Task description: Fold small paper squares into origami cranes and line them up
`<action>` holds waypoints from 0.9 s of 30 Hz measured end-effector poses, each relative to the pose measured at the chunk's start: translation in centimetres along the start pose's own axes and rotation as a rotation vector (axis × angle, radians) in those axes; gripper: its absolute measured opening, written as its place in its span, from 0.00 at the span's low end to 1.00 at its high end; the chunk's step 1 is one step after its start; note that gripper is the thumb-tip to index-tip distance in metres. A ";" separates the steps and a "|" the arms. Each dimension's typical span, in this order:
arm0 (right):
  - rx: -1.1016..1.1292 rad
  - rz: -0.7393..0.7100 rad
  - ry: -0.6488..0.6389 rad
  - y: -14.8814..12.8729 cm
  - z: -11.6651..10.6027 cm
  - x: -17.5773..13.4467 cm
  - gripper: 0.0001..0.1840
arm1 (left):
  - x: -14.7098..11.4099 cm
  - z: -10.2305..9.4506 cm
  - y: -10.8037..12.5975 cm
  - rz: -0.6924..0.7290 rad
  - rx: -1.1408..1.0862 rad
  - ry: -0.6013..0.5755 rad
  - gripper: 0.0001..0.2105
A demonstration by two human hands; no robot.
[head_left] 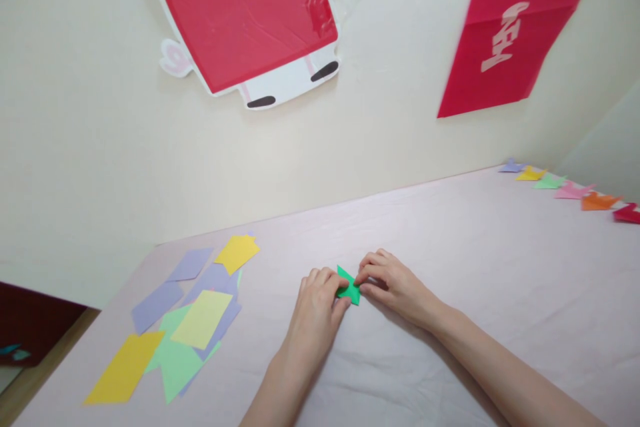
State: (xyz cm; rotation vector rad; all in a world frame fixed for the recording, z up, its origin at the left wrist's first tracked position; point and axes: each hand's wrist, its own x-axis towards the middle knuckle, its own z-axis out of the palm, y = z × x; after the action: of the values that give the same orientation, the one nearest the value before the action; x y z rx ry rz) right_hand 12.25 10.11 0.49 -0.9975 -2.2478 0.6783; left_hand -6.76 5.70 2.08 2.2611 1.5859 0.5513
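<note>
- Lower centre: our left hand point(317, 300) holds a small, folded, bright-green paper piece point(354, 295) against pale lilac tablecloth point(440, 240).
- Our right hand point(395, 285), fingers narrow, touches its right edge; we cannot tell whether they grip.
- Cloth stretches to the cream wall point(390, 147), mid-frame; flat coloured paper sheets point(203, 320) lie lower left.

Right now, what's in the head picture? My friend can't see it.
A left hand holds folded green paper on a pale cloth; the right hand touches its edge. Loose coloured paper sheets lie left; folded paper shapes line the right edge.
</note>
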 end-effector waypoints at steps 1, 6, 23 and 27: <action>-0.004 0.000 -0.002 0.1 0.1 0.0 0.05 | 0.0 -0.1 0.0 0.003 0.012 -0.001 0.09; -0.021 -0.029 -0.012 0.0 0.1 0.0 0.06 | 0.2 -0.3 0.1 0.032 0.074 -0.006 0.11; -0.043 -0.072 -0.022 -0.1 0.7 0.4 0.09 | 0.0 -1.0 0.1 0.066 0.071 -0.002 0.07; -0.003 -0.047 -0.015 -0.2 0.7 0.5 0.09 | 0.1 -0.9 0.6 0.054 0.099 0.007 0.05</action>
State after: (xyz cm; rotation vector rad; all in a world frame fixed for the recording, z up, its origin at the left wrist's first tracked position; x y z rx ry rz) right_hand 11.45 10.23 0.26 -0.9413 -2.2786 0.6645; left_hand -6.69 5.69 3.12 2.3829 1.5936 0.5057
